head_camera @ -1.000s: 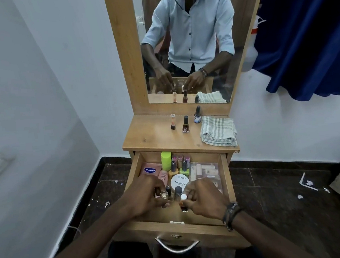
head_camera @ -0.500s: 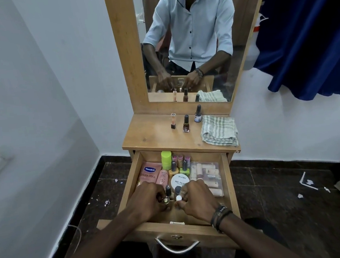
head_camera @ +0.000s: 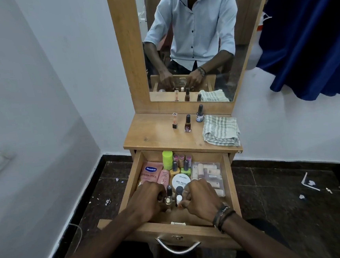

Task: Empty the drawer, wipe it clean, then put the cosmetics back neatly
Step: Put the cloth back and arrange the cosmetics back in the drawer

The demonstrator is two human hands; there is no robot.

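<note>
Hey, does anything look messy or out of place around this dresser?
Yes: small white scraps litter the dark floor on both sides of the drawer. The cloth on top lies rumpled. Nothing looks spilled or broken.

Left grip (head_camera: 150, 200) and right grip (head_camera: 200, 198) curled, knuckles up.

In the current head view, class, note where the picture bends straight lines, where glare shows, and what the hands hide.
Head view: wide-angle distortion splays the mirror frame and bows the walls outward; soft glare sheens the tabletop and the clear box; the left hand and right hand hide the bottles at the front of the drawer; focus is fairly even, softer toward the edges.
</note>
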